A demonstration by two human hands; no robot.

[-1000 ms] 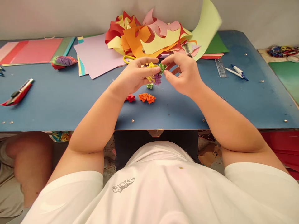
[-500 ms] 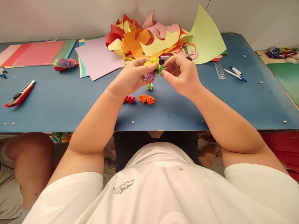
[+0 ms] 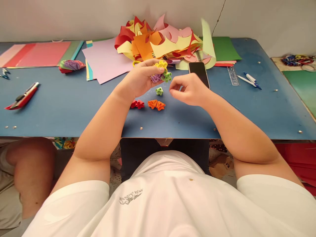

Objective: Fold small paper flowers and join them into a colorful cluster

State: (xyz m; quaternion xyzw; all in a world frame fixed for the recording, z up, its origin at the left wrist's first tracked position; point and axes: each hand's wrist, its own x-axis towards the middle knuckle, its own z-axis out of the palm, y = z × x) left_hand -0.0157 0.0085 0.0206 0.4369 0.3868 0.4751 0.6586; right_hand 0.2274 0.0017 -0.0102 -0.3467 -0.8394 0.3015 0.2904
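Note:
A small cluster of curled paper flowers (image 3: 161, 69), yellow, purple and green, is held in my left hand (image 3: 143, 74), thumb on top. Just to the right hangs my right hand (image 3: 189, 89), apart from the cluster, its thumb and fingers curled together with nothing visible in them. Below the cluster, a light green paper flower (image 3: 159, 91) lies on the blue table (image 3: 192, 121). Nearer the front edge sit two orange paper flowers (image 3: 156, 105) and red paper flowers (image 3: 137, 104), the red ones partly behind my left forearm.
A black phone (image 3: 199, 73) lies behind my right hand. Paper scraps (image 3: 158, 39) are heaped at the back. A red utility knife (image 3: 23, 96) and a crumpled coloured paper piece (image 3: 71, 66) lie left; a clear ruler (image 3: 232, 76) and pens (image 3: 250, 80) right. Another person's leg (image 3: 32, 177) shows lower left.
My right hand has come away from the green flower in the cluster, down and slightly right. The phone now shows. The pale green sheet at the back has curled over leftward, uncovering darker green paper.

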